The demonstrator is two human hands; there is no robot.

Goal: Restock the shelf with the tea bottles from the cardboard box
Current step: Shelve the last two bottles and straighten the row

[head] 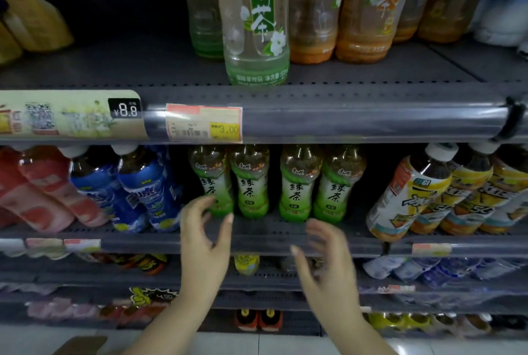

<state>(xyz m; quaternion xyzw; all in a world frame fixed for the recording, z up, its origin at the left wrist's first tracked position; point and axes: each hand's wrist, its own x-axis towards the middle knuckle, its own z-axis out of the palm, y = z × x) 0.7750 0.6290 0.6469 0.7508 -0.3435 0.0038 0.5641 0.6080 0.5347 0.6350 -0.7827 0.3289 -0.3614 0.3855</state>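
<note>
Several green tea bottles with green-and-white labels stand upright side by side on the middle shelf, set back from its front edge. My left hand hovers just in front of the leftmost bottle, fingers spread and curled, holding nothing. My right hand is lower and to the right, in front of the shelf's front rail, also with fingers apart and nothing in it. A brown corner of the cardboard box shows on the floor at the bottom left.
Blue bottles and red bottles lean left of the green tea; yellow-labelled bottles lean on the right. Larger tea bottles stand on the upper shelf above a price rail. Lower shelves hold more drinks.
</note>
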